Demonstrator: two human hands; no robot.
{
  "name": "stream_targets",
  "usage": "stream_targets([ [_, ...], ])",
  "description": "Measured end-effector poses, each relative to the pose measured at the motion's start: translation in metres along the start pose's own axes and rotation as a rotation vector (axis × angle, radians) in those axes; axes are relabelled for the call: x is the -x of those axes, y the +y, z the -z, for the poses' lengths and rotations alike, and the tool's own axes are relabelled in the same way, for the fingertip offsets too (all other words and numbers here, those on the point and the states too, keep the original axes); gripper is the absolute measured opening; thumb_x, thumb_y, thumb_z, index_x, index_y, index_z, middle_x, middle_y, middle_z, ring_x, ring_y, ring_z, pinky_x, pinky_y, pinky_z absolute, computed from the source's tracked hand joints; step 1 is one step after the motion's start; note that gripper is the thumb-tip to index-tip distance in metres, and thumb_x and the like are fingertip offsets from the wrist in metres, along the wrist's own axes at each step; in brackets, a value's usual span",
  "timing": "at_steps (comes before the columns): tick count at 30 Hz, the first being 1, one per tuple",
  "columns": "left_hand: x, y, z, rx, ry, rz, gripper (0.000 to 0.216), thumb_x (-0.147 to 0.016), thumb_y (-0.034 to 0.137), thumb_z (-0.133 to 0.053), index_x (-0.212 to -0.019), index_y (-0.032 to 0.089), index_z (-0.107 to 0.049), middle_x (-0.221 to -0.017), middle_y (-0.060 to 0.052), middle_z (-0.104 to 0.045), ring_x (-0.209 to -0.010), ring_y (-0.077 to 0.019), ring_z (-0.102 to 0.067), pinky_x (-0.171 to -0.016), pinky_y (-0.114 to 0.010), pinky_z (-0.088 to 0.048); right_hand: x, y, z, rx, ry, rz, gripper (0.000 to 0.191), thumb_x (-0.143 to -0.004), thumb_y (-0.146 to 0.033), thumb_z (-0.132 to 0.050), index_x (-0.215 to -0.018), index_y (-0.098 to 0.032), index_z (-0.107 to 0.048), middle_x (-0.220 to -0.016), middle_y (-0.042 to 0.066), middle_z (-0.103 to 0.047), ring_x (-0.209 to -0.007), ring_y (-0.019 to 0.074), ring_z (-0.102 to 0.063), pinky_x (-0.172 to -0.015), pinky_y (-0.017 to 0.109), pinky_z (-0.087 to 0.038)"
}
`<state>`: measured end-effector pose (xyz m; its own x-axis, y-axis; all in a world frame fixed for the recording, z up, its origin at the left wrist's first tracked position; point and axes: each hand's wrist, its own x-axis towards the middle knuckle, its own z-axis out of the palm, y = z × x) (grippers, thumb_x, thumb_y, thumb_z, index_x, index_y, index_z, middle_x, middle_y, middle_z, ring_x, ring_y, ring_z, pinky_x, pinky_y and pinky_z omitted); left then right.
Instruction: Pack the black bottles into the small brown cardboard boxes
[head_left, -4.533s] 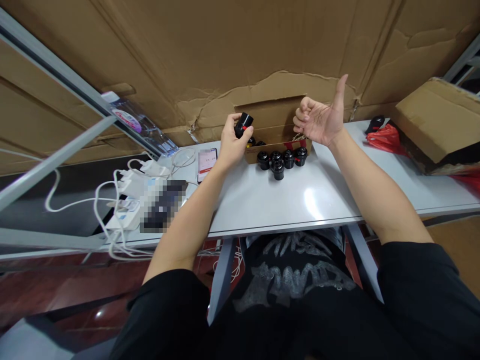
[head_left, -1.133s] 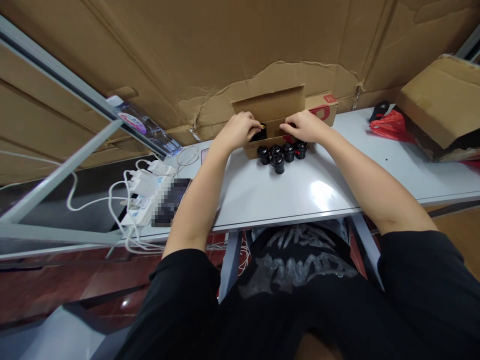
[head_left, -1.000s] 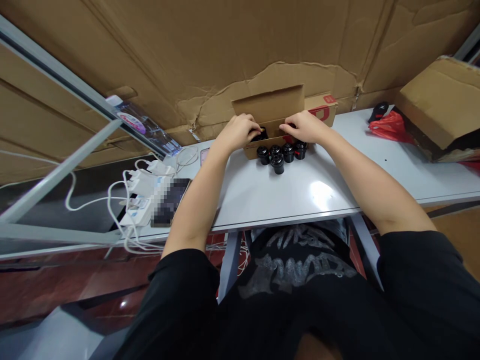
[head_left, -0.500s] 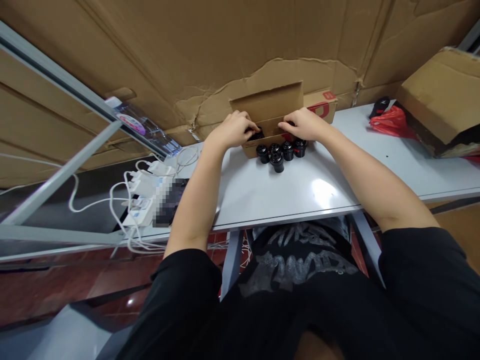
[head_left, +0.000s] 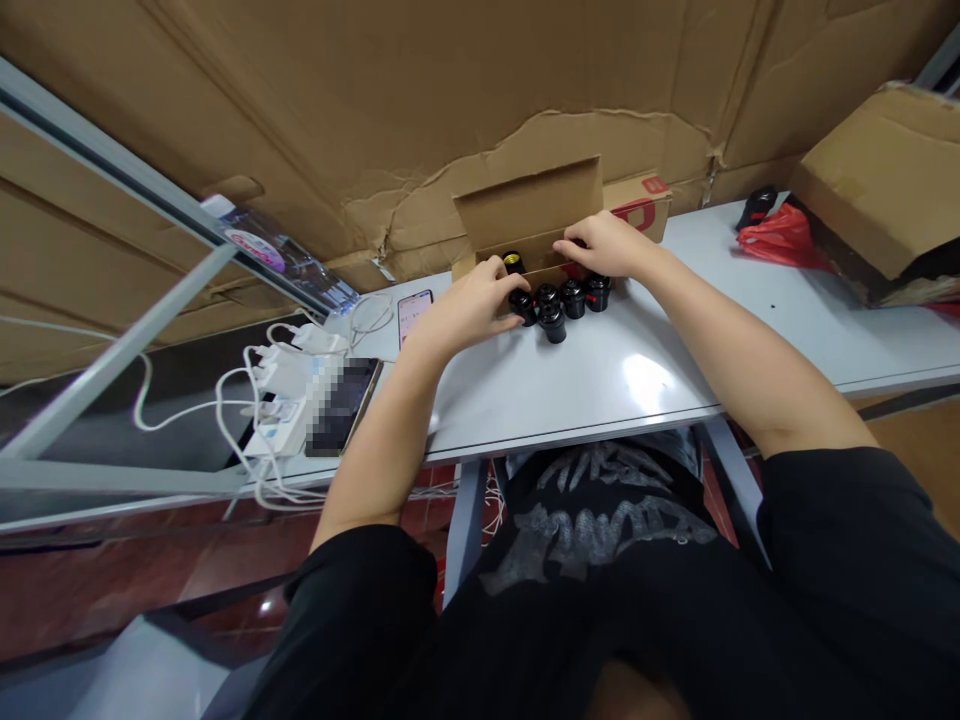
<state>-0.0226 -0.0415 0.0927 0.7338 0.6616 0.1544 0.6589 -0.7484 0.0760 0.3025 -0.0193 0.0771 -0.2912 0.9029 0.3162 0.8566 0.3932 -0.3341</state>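
Note:
My left hand (head_left: 471, 308) has drawn back from the open cardboard box (head_left: 528, 205), and its fingertips lie against the nearest of several black screw-shell lamp holders (head_left: 523, 306). These stand in a tight cluster on the white table (head_left: 637, 405), in front of the box. Another black lamp holder (head_left: 513, 262) sits inside the box, its brass-coloured mouth facing up. My right hand (head_left: 607, 245) curls over the box's front wall near its right end, and the fingertips are hidden there.
A phone (head_left: 415, 316) lies left of the box, beyond it a blurred dark rectangle (head_left: 341, 407) and white chargers with cables (head_left: 285, 400). Far right are a red plastic bag (head_left: 782, 238) and a large cardboard box (head_left: 870, 180). A cardboard sheet stands behind the table.
My left hand has come out of the box and moved down and left to the table cluster. The lamp holder inside the box now shows. My right hand stays at the box.

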Motion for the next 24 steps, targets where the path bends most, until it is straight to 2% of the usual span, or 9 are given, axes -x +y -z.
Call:
stream_targets([
  [4,0.011,0.006,-0.008,-0.041,-0.008,0.04,0.04,-0.106,0.039,-0.093,-0.142,0.031,-0.08,-0.146,-0.015,-0.077,-0.125,-0.0394,-0.085,-0.106,-0.05,-0.072,0.0,0.0,-0.001,-0.011,-0.012,-0.026,0.046,-0.13,-0.049,-0.068,-0.093,-0.026,-0.082,-0.091,0.012,-0.079,-0.094,0.035,-0.07,-0.093,0.05,-0.049],
  [8,0.012,0.003,-0.015,0.001,-0.009,0.073,0.029,-0.112,0.048,-0.088,-0.131,0.03,-0.076,-0.13,-0.013,-0.085,-0.111,-0.0375,-0.086,-0.103,-0.051,-0.072,-0.002,0.003,-0.003,-0.021,-0.013,-0.039,0.05,-0.13,-0.059,-0.068,-0.095,-0.026,-0.083,-0.089,0.012,-0.077,-0.097,0.0361,-0.069,-0.095,0.05,-0.05],
  [12,0.01,-0.004,-0.018,0.122,-0.073,0.042,0.018,-0.11,0.039,-0.085,-0.123,0.028,-0.078,-0.119,-0.011,-0.088,-0.108,-0.0379,-0.086,-0.105,-0.054,-0.072,-0.002,0.004,-0.004,-0.035,-0.018,-0.036,0.05,-0.129,-0.061,-0.068,-0.096,-0.026,-0.082,-0.089,0.013,-0.076,-0.094,0.0353,-0.068,-0.097,0.05,-0.049],
  [15,0.008,-0.005,-0.012,0.24,0.001,-0.015,0.016,-0.111,0.036,-0.076,-0.125,0.028,-0.08,-0.118,-0.009,-0.088,-0.105,-0.0333,-0.083,-0.11,-0.052,-0.071,-0.003,0.005,-0.003,-0.041,-0.014,-0.032,0.049,-0.129,-0.062,-0.067,-0.1,-0.026,-0.083,-0.093,0.014,-0.08,-0.096,0.0358,-0.068,-0.098,0.05,-0.051],
  [17,0.008,-0.007,-0.007,0.364,0.083,-0.014,0.018,-0.115,0.04,-0.071,-0.126,0.029,-0.079,-0.115,-0.007,-0.086,-0.101,-0.0294,-0.079,-0.107,-0.049,-0.07,-0.003,0.006,-0.002,-0.057,0.008,-0.032,0.046,-0.129,-0.062,-0.067,-0.103,-0.026,-0.083,-0.1,0.014,-0.083,-0.102,0.0366,-0.071,-0.101,0.05,-0.053],
  [20,0.003,-0.015,-0.004,0.533,0.23,0.004,0.027,-0.12,0.056,-0.069,-0.12,0.029,-0.075,-0.111,-0.005,-0.081,-0.101,-0.0265,-0.075,-0.103,-0.043,-0.069,-0.003,0.009,0.002,-0.096,0.05,-0.042,0.039,-0.129,-0.054,-0.067,-0.103,-0.027,-0.08,-0.106,0.013,-0.084,-0.107,0.0365,-0.072,-0.105,0.05,-0.053],
  [24,-0.011,-0.042,-0.015,0.58,0.362,0.035,0.046,-0.121,0.078,-0.069,-0.124,0.031,-0.07,-0.111,-0.006,-0.073,-0.098,-0.0245,-0.067,-0.096,-0.039,-0.066,-0.004,0.012,0.005,-0.115,0.105,-0.029,0.033,-0.127,-0.044,-0.066,-0.099,-0.028,-0.074,-0.102,0.011,-0.081,-0.101,0.035,-0.071,-0.102,0.05,-0.052],
])
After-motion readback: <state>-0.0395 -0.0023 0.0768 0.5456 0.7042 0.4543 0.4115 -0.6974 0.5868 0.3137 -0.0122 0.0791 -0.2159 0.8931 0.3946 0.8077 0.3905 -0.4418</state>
